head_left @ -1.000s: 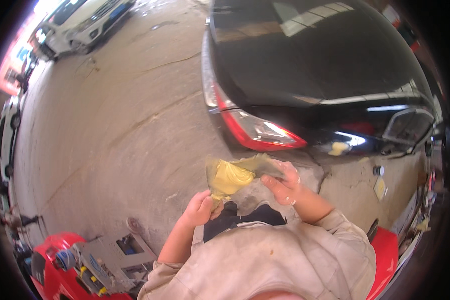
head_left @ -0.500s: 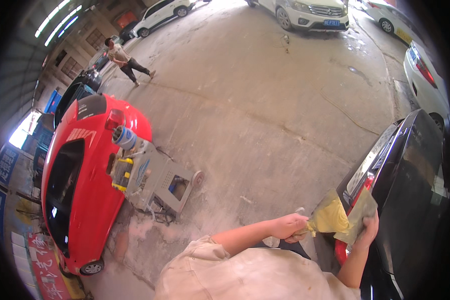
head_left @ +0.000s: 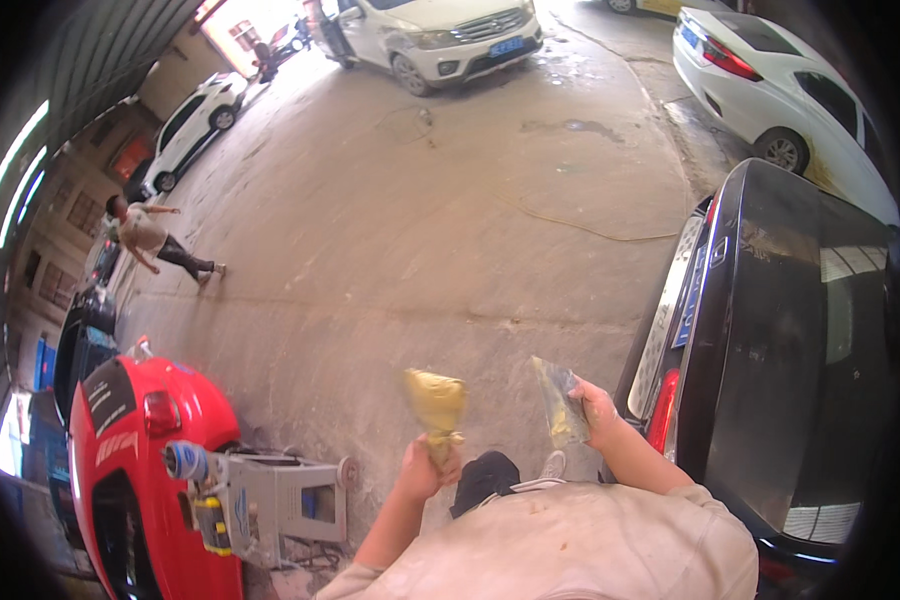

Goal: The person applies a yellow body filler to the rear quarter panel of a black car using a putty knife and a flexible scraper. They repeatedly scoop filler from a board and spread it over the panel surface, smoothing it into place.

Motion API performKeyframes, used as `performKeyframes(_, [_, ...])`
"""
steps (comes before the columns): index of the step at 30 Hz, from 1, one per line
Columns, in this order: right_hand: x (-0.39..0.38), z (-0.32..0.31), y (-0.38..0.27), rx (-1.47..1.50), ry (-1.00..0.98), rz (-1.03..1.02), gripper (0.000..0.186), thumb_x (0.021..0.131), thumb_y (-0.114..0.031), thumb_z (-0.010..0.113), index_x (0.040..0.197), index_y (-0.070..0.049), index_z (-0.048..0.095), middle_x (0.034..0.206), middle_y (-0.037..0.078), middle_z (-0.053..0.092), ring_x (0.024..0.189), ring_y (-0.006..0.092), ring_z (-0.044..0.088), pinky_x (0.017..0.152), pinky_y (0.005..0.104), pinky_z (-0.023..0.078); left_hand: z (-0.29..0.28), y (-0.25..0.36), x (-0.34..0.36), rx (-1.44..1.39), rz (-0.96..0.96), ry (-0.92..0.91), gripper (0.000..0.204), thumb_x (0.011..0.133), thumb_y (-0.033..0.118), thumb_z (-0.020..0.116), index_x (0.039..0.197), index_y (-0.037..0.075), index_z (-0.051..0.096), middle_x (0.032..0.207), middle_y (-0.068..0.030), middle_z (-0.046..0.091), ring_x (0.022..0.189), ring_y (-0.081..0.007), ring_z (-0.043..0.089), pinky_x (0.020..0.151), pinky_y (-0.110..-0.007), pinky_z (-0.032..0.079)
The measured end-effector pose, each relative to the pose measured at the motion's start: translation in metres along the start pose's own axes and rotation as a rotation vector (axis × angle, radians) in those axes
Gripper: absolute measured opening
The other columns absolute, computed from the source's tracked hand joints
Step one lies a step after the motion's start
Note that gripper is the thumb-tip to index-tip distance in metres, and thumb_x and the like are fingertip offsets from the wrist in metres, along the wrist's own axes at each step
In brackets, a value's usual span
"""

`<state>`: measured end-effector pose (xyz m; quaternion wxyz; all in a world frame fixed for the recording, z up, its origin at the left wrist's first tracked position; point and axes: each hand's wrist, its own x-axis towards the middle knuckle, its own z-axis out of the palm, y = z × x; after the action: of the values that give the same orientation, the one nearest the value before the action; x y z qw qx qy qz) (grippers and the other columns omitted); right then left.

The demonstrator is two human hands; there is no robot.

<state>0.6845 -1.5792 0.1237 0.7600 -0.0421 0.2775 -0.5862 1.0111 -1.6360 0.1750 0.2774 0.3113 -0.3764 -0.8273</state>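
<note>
A person's left hand [head_left: 425, 470], forearm raised, is fisted around the twisted neck of a yellow cloth [head_left: 436, 400] that stands upright, bunched end up. The right hand [head_left: 592, 410] pinches a clear plastic bag [head_left: 560, 400], tilted with its long axis up-left, just beside a black car [head_left: 800, 350]. At left, a grey cart [head_left: 270, 500] abuts a red car [head_left: 130, 450]; farther off, a walker [head_left: 150, 240] crosses the concrete floor [head_left: 450, 200].
</note>
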Motion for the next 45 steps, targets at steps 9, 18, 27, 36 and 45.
performKeyframes(9, [0.168,-0.039,-0.108,-0.01,0.524,-0.252,0.042,0.091,-0.02,0.049,0.125,0.0,0.061,0.111,0.017,0.07,0.101,0.0348,0.07,0.096,0.05,0.056,-0.09,0.051,0.162,-0.084,0.096,0.3,0.058,0.106,0.061,0.036,0.098,0.006,0.056,0.067,-0.0034,0.048,0.05,-0.0146,0.039,0.046,-0.031,0.032])
performKeyframes(18, [0.227,-0.049,-0.214,0.1,0.936,-0.597,0.03,0.091,-0.024,0.055,0.113,-0.006,0.065,0.107,0.013,0.069,0.098,0.0316,0.069,0.089,0.0485,0.058,-0.105,0.179,0.431,0.087,0.032,-0.129,0.064,0.104,0.065,0.038,0.093,0.004,0.053,0.064,-0.0065,0.05,0.048,-0.0164,0.043,0.044,-0.031,0.034])
performKeyframes(27, [0.247,-0.111,-0.284,0.438,1.135,-0.688,0.04,0.09,-0.026,0.053,0.118,0.0,0.064,0.112,0.017,0.071,0.102,0.0348,0.071,0.095,0.0519,0.057,-0.028,0.199,0.67,0.106,-0.087,-0.321,0.063,0.101,0.067,0.044,0.1,0.004,0.054,0.066,-0.0073,0.052,0.051,-0.0169,0.046,0.046,-0.031,0.038])
performKeyframes(36, [0.393,-0.217,-0.5,0.631,1.153,-0.776,0.026,0.085,-0.024,0.06,0.105,-0.008,0.066,0.1,0.011,0.069,0.091,0.0302,0.07,0.083,0.0478,0.059,0.069,0.226,0.902,0.081,-0.12,-0.437,0.052,0.102,0.062,0.046,0.106,0.011,0.054,0.07,-0.0032,0.05,0.056,-0.0164,0.045,0.051,-0.032,0.036])
performKeyframes(45, [0.497,-0.216,-0.755,0.283,0.968,-0.833,0.03,0.086,-0.024,0.057,0.109,-0.008,0.066,0.104,0.009,0.068,0.096,0.028,0.068,0.087,0.0465,0.058,0.162,0.257,1.117,0.028,0.01,-0.399,0.039,0.09,0.025,0.075,0.117,0.012,0.05,0.087,-0.0033,0.054,0.072,-0.017,0.052,0.064,-0.034,0.044])
